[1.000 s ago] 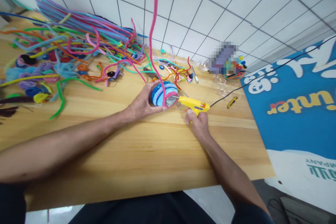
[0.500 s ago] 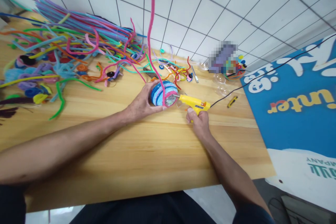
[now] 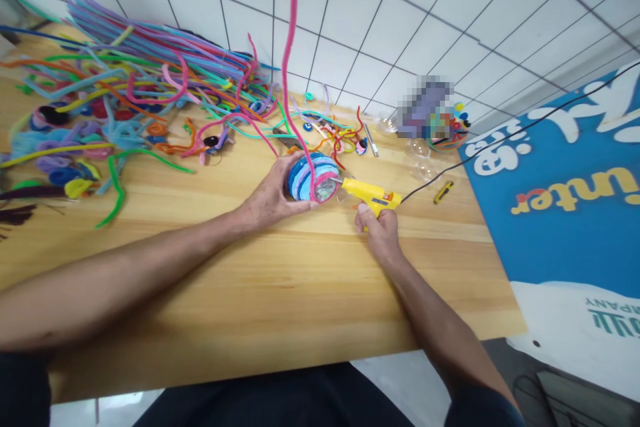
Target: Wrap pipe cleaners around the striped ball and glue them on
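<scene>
Table (image 3: 280, 293) lay beneath, blue sign (image 3: 560, 227) alongside at R; fuzzy stems (image 3: 160, 47) heaped far L. L hand (image 3: 267, 203) gripped striped ball (image 3: 305, 180) approx. mid-table, pink stem (image 3: 287, 60) rising from it. R hand (image 3: 383, 230) was wrapped round handle of yellow glue gun (image 3: 370, 194), nozzle at ball's clear end, cord trailing R. Yellow cutter (image 3: 443, 192) lay nr. cord.
</scene>
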Tool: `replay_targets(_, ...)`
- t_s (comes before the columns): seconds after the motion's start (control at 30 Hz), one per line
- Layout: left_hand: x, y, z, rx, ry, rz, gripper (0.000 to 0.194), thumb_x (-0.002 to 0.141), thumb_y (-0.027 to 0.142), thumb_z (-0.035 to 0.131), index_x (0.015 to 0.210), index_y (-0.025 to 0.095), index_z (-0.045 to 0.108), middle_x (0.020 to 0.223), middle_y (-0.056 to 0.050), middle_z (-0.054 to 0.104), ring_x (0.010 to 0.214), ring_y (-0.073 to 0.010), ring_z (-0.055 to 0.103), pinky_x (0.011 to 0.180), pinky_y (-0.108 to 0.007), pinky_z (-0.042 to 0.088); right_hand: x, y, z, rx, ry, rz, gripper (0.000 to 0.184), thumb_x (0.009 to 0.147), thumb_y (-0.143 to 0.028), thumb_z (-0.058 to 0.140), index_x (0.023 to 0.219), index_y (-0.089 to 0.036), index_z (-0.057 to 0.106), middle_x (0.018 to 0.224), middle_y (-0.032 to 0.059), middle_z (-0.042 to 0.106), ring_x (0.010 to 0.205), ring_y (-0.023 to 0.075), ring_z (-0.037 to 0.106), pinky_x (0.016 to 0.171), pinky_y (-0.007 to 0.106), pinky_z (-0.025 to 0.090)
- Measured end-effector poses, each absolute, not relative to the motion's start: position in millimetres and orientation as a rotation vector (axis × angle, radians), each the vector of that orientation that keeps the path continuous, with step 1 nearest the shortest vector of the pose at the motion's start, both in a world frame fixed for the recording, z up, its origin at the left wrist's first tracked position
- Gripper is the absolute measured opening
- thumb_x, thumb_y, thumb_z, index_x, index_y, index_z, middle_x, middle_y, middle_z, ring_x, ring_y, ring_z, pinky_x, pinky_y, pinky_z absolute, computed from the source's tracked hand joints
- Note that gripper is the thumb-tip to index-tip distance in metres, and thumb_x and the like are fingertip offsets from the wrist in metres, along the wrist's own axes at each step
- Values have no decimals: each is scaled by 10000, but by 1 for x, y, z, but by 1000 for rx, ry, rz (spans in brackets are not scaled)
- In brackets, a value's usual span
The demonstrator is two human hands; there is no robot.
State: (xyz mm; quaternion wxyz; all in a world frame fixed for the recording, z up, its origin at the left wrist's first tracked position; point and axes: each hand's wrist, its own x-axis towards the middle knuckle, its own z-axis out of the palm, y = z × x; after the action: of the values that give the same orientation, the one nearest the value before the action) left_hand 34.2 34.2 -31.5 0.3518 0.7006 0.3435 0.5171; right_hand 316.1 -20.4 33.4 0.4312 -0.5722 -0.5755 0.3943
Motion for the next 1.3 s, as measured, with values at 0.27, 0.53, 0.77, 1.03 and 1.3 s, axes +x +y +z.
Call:
replay_targets(0.27,34,35,-31,1818,902,1334,1119,821,637,1050,1716,310,463,1721,-196,565,1629,-438,603,1401,-687,490,318,-21,37,-1482,-1413,986,623,865,-762,782,547,-269,571,500,-14,520,501,141,478,506,304,416)
replay_targets(0.53,35,37,-31,1826,905,1338,1133,819,664,1040,1718,301,454,1724,-187,577,1642,-435,597,1387,-659,519,319,-22,33,-1453,-1416,970,627,877,-750,801,556,-269,559,509,-13,523,514,141,468,507,304,416)
replay_targets(0.77,38,39,-37,1790,865,1361,1149,810,627,1054,1726,304,440,1748,-208,552,1646,-454,593,1384,-698,504,318,-22,32,-1438,-1418,962,636,894,-776,786,579,-268,570,519,-17,523,514,141,473,506,300,425)
replay_targets(1.03,38,39,-36,1784,879,1348,1165,799,630,1065,1721,285,443,1750,-215,556,1642,-444,595,1405,-691,483,314,-22,30,-1413,-1360,982,630,857,-813,813,647,-270,572,533,-43,486,501,131,441,482,298,403)
replay_targets(1.3,38,39,-34,1818,887,1337,1123,833,636,1040,1722,300,442,1721,-208,572,1613,-432,612,1387,-690,501,314,-21,30,-1429,-1365,994,621,855,-797,825,639,-264,591,510,-39,502,486,130,445,484,300,397)
